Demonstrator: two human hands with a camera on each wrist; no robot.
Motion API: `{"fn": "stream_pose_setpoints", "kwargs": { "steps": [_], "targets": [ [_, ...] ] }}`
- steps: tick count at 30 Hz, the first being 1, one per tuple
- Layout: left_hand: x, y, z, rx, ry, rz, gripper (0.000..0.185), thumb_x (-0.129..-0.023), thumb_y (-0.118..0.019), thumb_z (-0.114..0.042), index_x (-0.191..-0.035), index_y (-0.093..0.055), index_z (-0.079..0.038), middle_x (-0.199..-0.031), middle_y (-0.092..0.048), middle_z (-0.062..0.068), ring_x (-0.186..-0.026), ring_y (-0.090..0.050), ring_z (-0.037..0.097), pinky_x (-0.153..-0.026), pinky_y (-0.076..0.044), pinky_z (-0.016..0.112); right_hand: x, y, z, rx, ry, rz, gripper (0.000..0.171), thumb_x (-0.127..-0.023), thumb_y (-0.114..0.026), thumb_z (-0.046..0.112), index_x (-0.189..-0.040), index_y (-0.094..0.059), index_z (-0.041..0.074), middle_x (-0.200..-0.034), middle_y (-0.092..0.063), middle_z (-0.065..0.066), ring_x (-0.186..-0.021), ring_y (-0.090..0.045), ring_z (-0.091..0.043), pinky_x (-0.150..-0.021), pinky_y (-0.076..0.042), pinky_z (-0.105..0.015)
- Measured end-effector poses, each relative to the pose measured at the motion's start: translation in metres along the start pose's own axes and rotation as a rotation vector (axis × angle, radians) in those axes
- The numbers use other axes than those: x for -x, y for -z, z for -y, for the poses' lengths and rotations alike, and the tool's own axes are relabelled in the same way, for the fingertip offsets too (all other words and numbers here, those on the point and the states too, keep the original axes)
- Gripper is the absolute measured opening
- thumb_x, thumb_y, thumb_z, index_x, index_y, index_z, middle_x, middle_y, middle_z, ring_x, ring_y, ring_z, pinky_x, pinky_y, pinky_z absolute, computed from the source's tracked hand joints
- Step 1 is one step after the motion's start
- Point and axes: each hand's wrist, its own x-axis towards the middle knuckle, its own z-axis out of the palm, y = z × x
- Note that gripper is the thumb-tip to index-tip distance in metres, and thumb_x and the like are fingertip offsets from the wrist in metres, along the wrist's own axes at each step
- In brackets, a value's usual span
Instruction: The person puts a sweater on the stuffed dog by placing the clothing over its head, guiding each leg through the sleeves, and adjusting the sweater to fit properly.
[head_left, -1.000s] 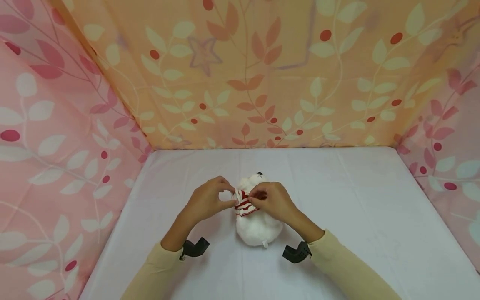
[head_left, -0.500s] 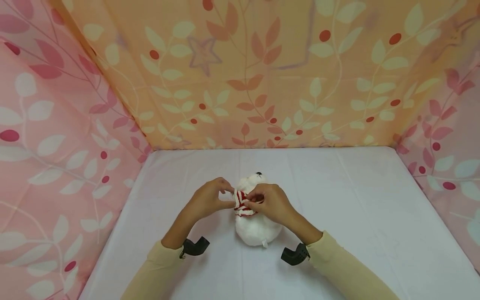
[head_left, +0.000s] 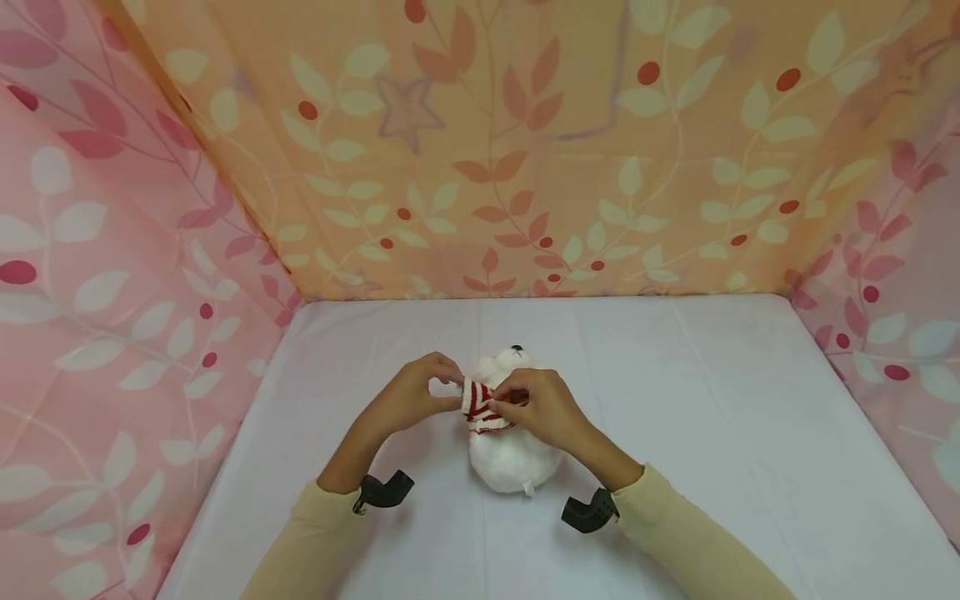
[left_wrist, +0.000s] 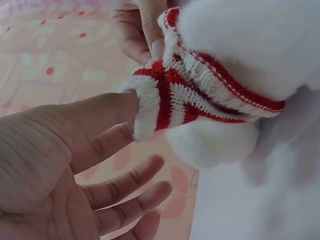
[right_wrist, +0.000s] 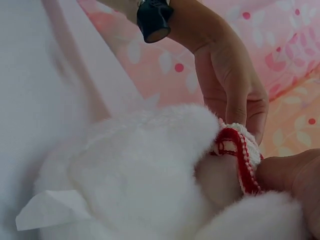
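Observation:
A white plush bear [head_left: 513,462] with a black nose lies on the white-covered table, its head toward the far side. Around its upper body is a red-and-white striped knit sweater [head_left: 482,404]. My left hand [head_left: 412,396] pinches the sweater's sleeve end at the left; in the left wrist view, thumb and forefinger hold the white cuff [left_wrist: 146,107] while the other fingers stay spread. My right hand [head_left: 546,407] pinches the knit nearer the bear's middle. Beneath my right hand, part of the sweater is hidden. The right wrist view shows the bear's furry body and a red-trimmed edge [right_wrist: 245,167].
A white cloth covers the table [head_left: 675,417]. Patterned orange fabric [head_left: 487,167] hangs behind it, with pink fabric [head_left: 112,333] along the sides. Black mounts [head_left: 386,490] are strapped at both wrists. A small white tag [right_wrist: 52,210] sticks out from the bear.
My left hand has shifted slightly left, drawing the striped sleeve outward. My right hand has moved a little left along the knit, then stayed nearly still. The bear has barely moved.

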Motion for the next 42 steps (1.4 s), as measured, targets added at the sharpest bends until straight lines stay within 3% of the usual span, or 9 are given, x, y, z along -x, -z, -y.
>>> {"fn": "stream_pose_setpoints", "kwargs": {
  "steps": [4,10,16,28,36,42],
  "targets": [
    [0.000,0.000,0.000,-0.007,-0.017,0.023,0.025,-0.082,-0.085,-0.012,-0.105,-0.077,-0.009,-0.109,-0.064,0.003,-0.103,-0.061,0.033,-0.088,-0.052,0.052,0.000,0.000,0.001,-0.001,0.002,0.005,0.005,-0.087,-0.082,0.014,-0.088,-0.079,0.011,-0.081,-0.068,0.007,-0.073,-0.064,-0.006,-0.066,-0.056,-0.025],
    [-0.001,-0.007,-0.002,-0.098,0.023,0.003,0.027,-0.080,-0.088,-0.020,-0.103,-0.076,-0.010,-0.111,-0.063,0.000,-0.104,-0.063,0.025,-0.090,-0.052,0.043,-0.001,-0.002,0.003,0.012,0.014,-0.007,0.005,-0.085,-0.083,0.012,-0.087,-0.079,0.010,-0.082,-0.069,0.007,-0.074,-0.065,-0.005,-0.067,-0.056,-0.024],
    [0.000,-0.014,-0.004,-0.101,0.050,-0.008,0.022,-0.080,-0.087,-0.020,-0.097,-0.074,-0.013,-0.111,-0.063,-0.003,-0.105,-0.062,0.024,-0.089,-0.051,0.041,0.000,-0.003,0.004,0.032,0.030,-0.025,0.006,-0.084,-0.083,0.009,-0.086,-0.079,0.012,-0.082,-0.069,0.007,-0.073,-0.065,-0.004,-0.065,-0.056,-0.023],
    [0.006,-0.017,0.008,-0.072,-0.003,-0.164,0.023,-0.076,-0.085,-0.016,-0.096,-0.074,-0.011,-0.111,-0.063,-0.004,-0.105,-0.059,0.019,-0.090,-0.051,0.044,0.005,0.005,0.006,0.143,-0.005,-0.061,0.013,-0.078,-0.083,0.009,-0.075,-0.074,0.018,-0.074,-0.065,0.012,-0.070,-0.062,-0.007,-0.063,-0.051,-0.025],
    [0.010,-0.021,0.015,-0.057,-0.022,-0.221,0.022,-0.074,-0.090,-0.018,-0.089,-0.074,-0.017,-0.110,-0.063,-0.005,-0.106,-0.059,0.019,-0.089,-0.051,0.043,0.009,0.005,0.004,0.091,-0.007,-0.063,0.020,-0.074,-0.074,0.002,-0.067,-0.064,0.018,-0.069,-0.059,0.011,-0.067,-0.057,-0.010,-0.061,-0.049,-0.025],
    [0.011,-0.023,0.016,-0.075,-0.056,-0.263,0.022,-0.072,-0.090,-0.018,-0.086,-0.073,-0.018,-0.111,-0.064,-0.006,-0.105,-0.059,0.018,-0.086,-0.051,0.042,0.011,0.005,0.005,0.055,-0.060,-0.075,0.022,-0.073,-0.071,0.001,-0.065,-0.059,0.017,-0.068,-0.055,0.008,-0.071,-0.055,-0.011,-0.065,-0.049,-0.026]
  ]
}}
